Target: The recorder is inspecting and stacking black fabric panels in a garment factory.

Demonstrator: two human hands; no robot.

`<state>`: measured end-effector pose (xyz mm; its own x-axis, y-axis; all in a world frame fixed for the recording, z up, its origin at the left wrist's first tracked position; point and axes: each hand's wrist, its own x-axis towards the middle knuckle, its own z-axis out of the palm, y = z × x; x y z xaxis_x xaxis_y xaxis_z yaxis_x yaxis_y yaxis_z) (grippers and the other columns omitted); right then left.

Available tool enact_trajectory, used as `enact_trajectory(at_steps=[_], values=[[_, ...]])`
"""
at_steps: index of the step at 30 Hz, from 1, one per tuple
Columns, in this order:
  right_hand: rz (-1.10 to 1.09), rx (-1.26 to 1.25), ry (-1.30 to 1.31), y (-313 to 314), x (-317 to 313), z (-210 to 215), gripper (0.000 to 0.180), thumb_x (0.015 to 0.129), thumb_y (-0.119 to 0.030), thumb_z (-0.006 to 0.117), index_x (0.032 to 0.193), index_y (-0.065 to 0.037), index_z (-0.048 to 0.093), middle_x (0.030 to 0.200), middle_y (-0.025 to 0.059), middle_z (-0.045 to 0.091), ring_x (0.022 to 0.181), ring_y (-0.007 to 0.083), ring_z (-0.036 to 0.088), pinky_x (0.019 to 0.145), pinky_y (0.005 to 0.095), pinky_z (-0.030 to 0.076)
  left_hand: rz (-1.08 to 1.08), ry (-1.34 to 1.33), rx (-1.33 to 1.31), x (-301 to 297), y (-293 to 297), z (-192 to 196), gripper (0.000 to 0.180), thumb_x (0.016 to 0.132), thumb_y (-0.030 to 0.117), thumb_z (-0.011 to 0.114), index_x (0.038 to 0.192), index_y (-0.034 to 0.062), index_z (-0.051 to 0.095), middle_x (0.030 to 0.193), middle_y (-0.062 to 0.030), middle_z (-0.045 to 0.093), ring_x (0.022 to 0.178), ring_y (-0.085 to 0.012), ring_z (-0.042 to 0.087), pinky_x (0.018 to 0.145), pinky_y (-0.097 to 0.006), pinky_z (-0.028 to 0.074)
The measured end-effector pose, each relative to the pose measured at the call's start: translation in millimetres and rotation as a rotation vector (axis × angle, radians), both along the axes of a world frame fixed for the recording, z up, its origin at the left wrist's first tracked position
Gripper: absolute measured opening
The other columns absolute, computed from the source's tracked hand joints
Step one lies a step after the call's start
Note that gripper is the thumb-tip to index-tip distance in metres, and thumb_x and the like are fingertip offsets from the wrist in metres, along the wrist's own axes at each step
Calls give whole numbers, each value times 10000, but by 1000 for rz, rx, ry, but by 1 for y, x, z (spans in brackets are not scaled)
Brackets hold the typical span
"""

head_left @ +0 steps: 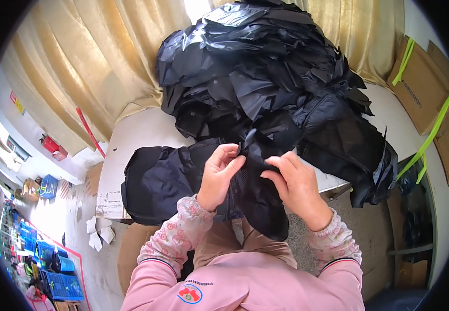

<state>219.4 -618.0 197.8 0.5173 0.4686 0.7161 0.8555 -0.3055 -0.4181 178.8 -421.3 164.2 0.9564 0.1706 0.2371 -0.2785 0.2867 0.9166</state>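
A limp black sheet piece [260, 194], which looks like thin fabric, hangs over the near table edge in front of my lap. My left hand [218, 176] pinches its upper part between thumb and fingers, where a small shiny flap sticks up. On the other side my right hand [294, 181] has thumb and fingers curled at the piece's right edge; their exact grip is hard to see against the black. To the left, beside my left hand, a flat stack of black pieces [154, 179] lies on the table.
A big heap of black pieces [266, 78] fills the back of the white table [139, 127] and spills over its right edge. Yellowish curtains [95, 46] hang behind it. Cardboard [421, 93] with green straps leans at right. Blue crates [61, 285] and paper scraps [100, 233] are at left.
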Motion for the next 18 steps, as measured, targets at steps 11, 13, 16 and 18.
enact_trajectory(at_steps=[11, 13, 16, 18], values=[[47, -168, -38, -42, 15, 26, 165, 790, -156, 735, 859, -53, 625, 742, 89, 607, 632, 294, 609, 538, 341, 470, -162, 15, -150, -10, 43, 8, 216, 925, 92, 615, 1128, 18, 610, 1122, -64, 654, 996, -182, 637, 920, -279, 473], [63, -185, -3, -43, 12, 30, 156, 796, -147, 730, 859, -51, 624, 740, 94, 605, 629, 298, 606, 541, 345, 472, -87, -191, 235, -12, 33, 18, 335, 890, 104, 670, 1204, 16, 590, 1203, -72, 630, 1050, -216, 624, 947, -285, 452], [91, -289, 40, -45, 8, 38, 163, 789, -144, 737, 876, -52, 634, 748, 97, 624, 641, 298, 619, 545, 351, 479, -138, -180, 995, -10, 53, 35, 190, 870, 122, 697, 989, -17, 652, 854, -66, 672, 757, -178, 650, 706, -283, 505], [133, -272, 49, -46, 8, 38, 165, 786, -132, 737, 899, -49, 649, 770, 106, 651, 665, 313, 636, 559, 358, 490, -158, 38, 786, -10, 55, 29, 190, 913, 150, 649, 848, -29, 645, 682, -33, 616, 578, -93, 575, 550, -244, 459]])
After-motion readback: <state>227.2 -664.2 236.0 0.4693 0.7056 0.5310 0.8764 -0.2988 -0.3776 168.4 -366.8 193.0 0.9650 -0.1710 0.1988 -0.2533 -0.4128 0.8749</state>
